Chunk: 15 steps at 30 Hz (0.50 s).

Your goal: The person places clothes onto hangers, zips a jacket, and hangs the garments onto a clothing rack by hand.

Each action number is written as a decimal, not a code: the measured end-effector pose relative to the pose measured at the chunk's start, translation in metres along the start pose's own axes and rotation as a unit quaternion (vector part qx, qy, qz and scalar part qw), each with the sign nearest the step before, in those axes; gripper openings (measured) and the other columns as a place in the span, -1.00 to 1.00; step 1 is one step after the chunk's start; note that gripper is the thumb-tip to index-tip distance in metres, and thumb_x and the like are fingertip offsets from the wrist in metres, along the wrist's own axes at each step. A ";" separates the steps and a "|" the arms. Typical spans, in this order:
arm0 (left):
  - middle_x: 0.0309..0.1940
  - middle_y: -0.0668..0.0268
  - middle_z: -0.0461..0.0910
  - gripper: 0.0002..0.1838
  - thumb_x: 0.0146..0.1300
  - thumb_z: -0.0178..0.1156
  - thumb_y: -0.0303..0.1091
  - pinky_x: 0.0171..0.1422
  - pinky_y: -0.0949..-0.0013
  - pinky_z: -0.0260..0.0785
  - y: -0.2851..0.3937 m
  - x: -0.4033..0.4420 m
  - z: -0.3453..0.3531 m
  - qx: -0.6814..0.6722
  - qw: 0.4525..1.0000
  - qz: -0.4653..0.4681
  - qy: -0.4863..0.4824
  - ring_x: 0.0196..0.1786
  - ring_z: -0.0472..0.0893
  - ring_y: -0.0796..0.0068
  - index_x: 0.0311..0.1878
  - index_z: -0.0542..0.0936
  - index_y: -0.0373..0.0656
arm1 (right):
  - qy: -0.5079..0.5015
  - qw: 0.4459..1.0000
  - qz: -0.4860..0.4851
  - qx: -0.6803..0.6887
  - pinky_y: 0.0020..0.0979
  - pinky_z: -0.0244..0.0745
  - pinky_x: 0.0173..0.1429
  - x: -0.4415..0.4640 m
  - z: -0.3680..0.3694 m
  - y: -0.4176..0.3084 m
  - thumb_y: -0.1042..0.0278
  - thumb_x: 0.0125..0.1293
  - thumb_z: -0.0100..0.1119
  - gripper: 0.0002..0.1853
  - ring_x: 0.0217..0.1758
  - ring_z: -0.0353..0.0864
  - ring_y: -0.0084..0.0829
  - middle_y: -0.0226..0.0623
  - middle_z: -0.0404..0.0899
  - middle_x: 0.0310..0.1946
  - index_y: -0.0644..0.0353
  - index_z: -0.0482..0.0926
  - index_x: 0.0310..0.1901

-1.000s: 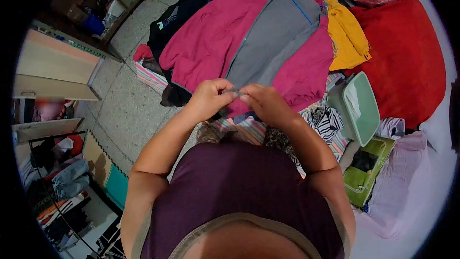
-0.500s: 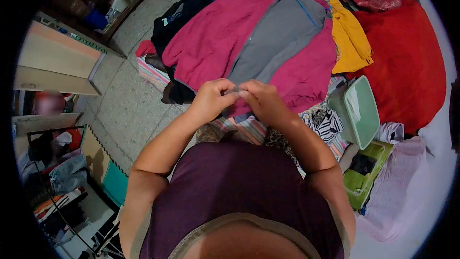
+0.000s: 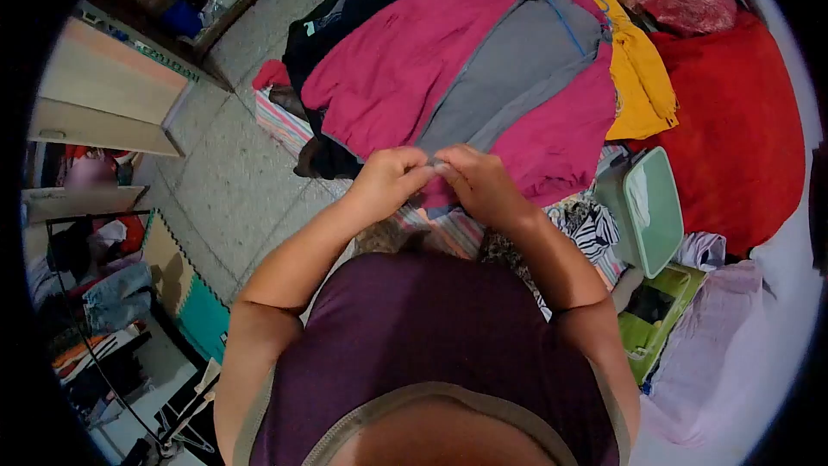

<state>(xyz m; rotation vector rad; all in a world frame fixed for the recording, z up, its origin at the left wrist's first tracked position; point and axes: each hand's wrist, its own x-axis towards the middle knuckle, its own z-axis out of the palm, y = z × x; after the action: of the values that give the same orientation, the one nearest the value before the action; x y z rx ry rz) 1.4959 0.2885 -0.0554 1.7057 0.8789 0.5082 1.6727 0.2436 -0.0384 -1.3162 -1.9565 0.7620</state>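
Observation:
A pink jacket point(image 3: 388, 65) with grey lining point(image 3: 509, 60) lies spread in front of me, its collar end away from me. A blue hanger point(image 3: 559, 13) sits at that far end. My left hand point(image 3: 392, 179) and my right hand point(image 3: 479, 183) meet at the jacket's near edge, where the front edges come together. Both hands are closed in a pinch on the jacket, thumbs and fingertips almost touching. The small part between the fingertips is mostly hidden.
Dark clothes point(image 3: 332, 43) and a yellow garment point(image 3: 642, 86) lie under and beside the jacket. To the right are a red cloth point(image 3: 733, 121), a pale green bin point(image 3: 660, 216) and a green container point(image 3: 651, 345). Clothes racks point(image 3: 103, 293) stand at left on the tiled floor point(image 3: 216, 181).
The view has shifted slightly, so the surroundings sit a little differently in the frame. Both hands keep their pinch at the jacket's near edge, with hardly any movement.

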 end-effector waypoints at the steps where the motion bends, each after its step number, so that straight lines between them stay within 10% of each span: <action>1: -0.67 0.48 0.41 -0.78 0.20 0.15 -0.31 -0.47 0.55 0.23 -0.002 0.000 0.000 0.006 1.000 0.005 -0.002 -0.54 0.34 0.75 -0.46 0.52 -0.25 | -0.006 1.000 0.000 -0.008 -0.16 0.38 -0.23 0.000 0.002 0.002 0.41 0.24 -0.05 -0.87 -0.27 0.49 -0.01 -0.06 0.48 -0.37 0.27 0.46 -0.27; 8: -0.65 0.49 0.43 -0.82 0.21 0.14 -0.33 -0.48 0.58 0.24 -0.012 0.001 0.003 -0.093 0.994 -0.055 -0.008 -0.55 0.39 0.74 -0.43 0.53 -0.24 | 0.056 0.998 -0.012 -0.001 -0.31 0.43 -0.24 0.006 0.004 0.003 0.47 0.19 0.07 -0.80 -0.27 0.54 -0.25 -0.14 0.53 -0.34 0.30 0.44 -0.15; 11: -0.59 0.49 0.48 -0.85 0.21 0.14 -0.35 -0.44 0.60 0.28 -0.010 0.000 0.001 -0.167 0.982 -0.087 -0.011 -0.52 0.44 0.73 -0.38 0.55 -0.23 | 0.050 0.963 0.205 0.170 -0.38 0.45 -0.36 0.005 0.004 -0.007 0.41 0.21 0.09 -0.70 -0.37 0.56 -0.41 -0.15 0.51 -0.31 0.29 0.34 -0.05; 15: -0.56 0.52 0.46 -0.87 0.20 0.12 -0.37 -0.44 0.64 0.27 -0.016 0.000 0.006 -0.286 0.955 -0.070 0.031 -0.50 0.44 0.76 -0.36 0.55 -0.24 | 0.090 0.938 0.225 0.248 -0.57 0.37 -0.41 -0.002 0.018 0.001 0.54 0.19 0.09 -0.66 -0.41 0.40 -0.68 -0.43 0.44 -0.45 0.24 0.30 0.01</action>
<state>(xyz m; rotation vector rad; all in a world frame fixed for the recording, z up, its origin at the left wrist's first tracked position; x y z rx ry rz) 1.4954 0.2873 -0.0726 1.0966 0.7936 0.6488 1.6597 0.2405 -0.0501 -1.4578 -1.2104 1.2115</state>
